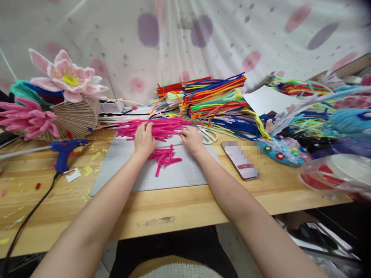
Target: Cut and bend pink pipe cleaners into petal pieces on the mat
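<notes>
A long pile of magenta pipe cleaners (pixel 165 125) lies across the back of a grey cutting mat (pixel 116 170). My left hand (pixel 145 139) rests at the pile's front, its fingers curled down onto the stems. At the pile's right end my right hand (pixel 191 139) is closed in a pinch, with stem tips at its fingertips. Between my wrists, short cut magenta pieces (pixel 164 157) lie loose on the mat. Scissors with white handles (pixel 209 136) lie just beyond my right hand, partly hidden by it.
A blue glue gun (pixel 65 152) with a black cord stands at left among scraps, before fuzzy pink flowers (pixel 68 77) and a woven fan (pixel 78 117). Bundled coloured pipe cleaners (pixel 214 94) are stacked behind. A phone (pixel 239 160), a flowered blue piece (pixel 282 150) and a plastic tub (pixel 336 173) sit at right.
</notes>
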{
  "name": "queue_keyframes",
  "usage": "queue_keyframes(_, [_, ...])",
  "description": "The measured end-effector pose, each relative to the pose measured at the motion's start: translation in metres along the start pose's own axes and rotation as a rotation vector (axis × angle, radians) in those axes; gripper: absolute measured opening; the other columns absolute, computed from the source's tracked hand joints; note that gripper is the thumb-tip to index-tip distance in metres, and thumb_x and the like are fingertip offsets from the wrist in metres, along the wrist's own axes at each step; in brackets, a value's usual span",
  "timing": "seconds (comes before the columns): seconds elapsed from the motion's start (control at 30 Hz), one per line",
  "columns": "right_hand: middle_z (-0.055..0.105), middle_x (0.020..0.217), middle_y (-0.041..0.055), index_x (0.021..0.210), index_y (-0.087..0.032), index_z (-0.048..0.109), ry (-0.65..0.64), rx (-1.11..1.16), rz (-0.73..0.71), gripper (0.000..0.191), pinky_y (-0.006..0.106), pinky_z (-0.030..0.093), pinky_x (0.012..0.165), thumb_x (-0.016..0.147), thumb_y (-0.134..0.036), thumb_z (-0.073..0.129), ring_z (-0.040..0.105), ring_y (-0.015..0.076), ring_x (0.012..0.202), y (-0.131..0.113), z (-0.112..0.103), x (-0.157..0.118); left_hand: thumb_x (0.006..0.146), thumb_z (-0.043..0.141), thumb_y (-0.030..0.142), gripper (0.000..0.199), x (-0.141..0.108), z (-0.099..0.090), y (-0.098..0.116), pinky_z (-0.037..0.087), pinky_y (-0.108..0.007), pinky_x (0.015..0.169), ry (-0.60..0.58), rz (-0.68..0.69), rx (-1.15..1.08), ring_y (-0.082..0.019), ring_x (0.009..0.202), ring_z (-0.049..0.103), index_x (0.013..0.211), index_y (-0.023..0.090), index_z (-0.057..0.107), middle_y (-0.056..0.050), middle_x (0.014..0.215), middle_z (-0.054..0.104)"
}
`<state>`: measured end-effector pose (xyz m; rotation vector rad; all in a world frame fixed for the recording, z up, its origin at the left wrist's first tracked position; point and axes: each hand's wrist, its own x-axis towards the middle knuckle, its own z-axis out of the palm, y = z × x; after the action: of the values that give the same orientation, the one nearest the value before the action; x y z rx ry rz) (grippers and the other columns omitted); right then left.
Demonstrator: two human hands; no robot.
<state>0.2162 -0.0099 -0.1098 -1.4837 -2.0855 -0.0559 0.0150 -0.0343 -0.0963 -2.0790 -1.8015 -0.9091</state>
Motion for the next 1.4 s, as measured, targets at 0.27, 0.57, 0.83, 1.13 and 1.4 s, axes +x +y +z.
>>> queue_keyframes(0.27, [0.063,0.083,0.0067,0.082,-0.019,0.067,0.075,0.103,-0.052,0.022,0.030,0.034,0.069,0.082,-0.031,0.049,0.050,0.0195,0.085,-0.014,-0.010,0.001,0.084,0.041,0.026,0.030,-0.023,-0.010,-0.008,0.041,-0.033,0.079,-0.156,0.037,-0.119,-0.021,0.089,0.057,0.100,0.019,0.065,-0.010,0.095,0.064])
queue_keyframes(0.57, [0.053,0.062,-0.0037,0.079,-0.018,0.049,-0.235,1.047,0.016,0.012,0.025,0.039,0.057,0.074,-0.029,0.053,0.052,0.0103,0.057,-0.044,-0.016,0.006,0.074,0.057,0.030,0.022,-0.025,-0.023,0.020,0.051,-0.028,0.061,-0.199,-0.741,-1.214,-0.015,0.063,0.064,0.084,0.011,0.063,-0.006,0.070,0.066])
queue_keyframes(0.83, [0.047,0.059,-0.0056,0.068,-0.017,0.045,-0.355,1.219,0.093,0.022,0.021,0.036,0.053,0.066,-0.031,0.061,0.045,0.0069,0.054,-0.051,-0.008,-0.002,0.071,0.061,0.020,0.013,-0.034,-0.021,0.034,0.053,-0.022,0.058,-0.380,-0.835,-1.409,-0.014,0.063,0.066,0.080,0.011,0.063,-0.006,0.073,0.068])
queue_keyframes(1.13, [0.038,0.054,-0.0081,0.069,-0.018,0.042,-0.416,1.348,0.236,0.031,0.018,0.022,0.042,0.064,-0.041,0.063,0.031,0.0044,0.046,-0.053,-0.008,-0.006,0.065,0.067,0.017,0.014,-0.033,-0.029,0.033,0.052,-0.021,0.058,-0.454,-0.840,-1.449,-0.013,0.064,0.065,0.076,0.010,0.062,-0.005,0.069,0.066])
queue_keyframes(1.4, [0.032,0.053,-0.0087,0.070,-0.019,0.041,-0.484,1.532,0.256,0.035,0.018,0.017,0.040,0.063,-0.042,0.066,0.027,0.0037,0.043,-0.055,-0.009,-0.007,0.079,0.053,0.015,0.011,-0.031,-0.036,0.032,0.051,-0.015,0.051,-0.672,-1.019,-1.673,-0.003,0.043,0.050,0.070,0.011,0.057,0.003,0.052,0.051])
